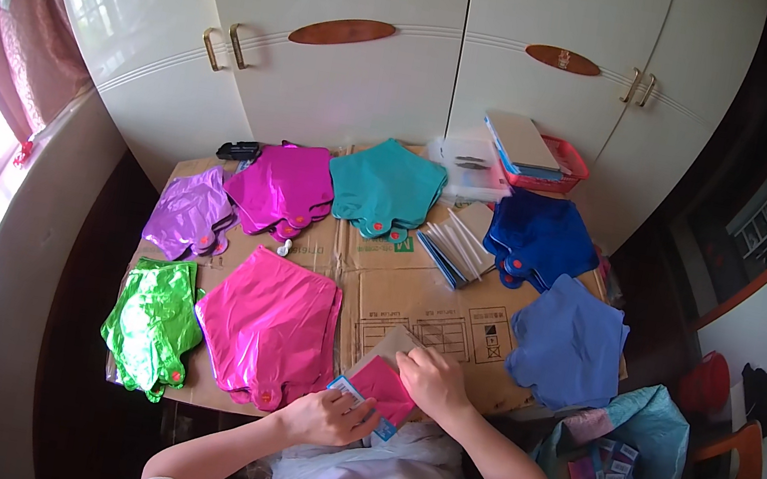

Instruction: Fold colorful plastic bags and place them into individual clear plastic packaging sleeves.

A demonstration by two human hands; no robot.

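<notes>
Near the table's front edge, both of my hands are on a small packet [381, 385], made up of a folded pink foil piece and a blue-and-white printed card edge. My left hand [335, 420] has its fingers closed over the card edge. At the packet's upper right, my right hand [433, 383] pinches the side, and its thumb is partly hidden. A greyish clear flap [396, 342], apparently plastic film, sticks out beyond the pink part. Just left of my hands lies a stack of bright pink foil shapes [272, 328].
Flattened cardboard [337, 277] covers the table. Around it lie foil stacks in green [148, 322], lilac [193, 210], magenta [286, 185], teal [387, 186], dark blue [542, 238] and light blue [569, 344]. White sticks [469, 242] lie mid-table. A red basket [568, 166] stands behind; a teal bag [665, 439] of packets hangs at right.
</notes>
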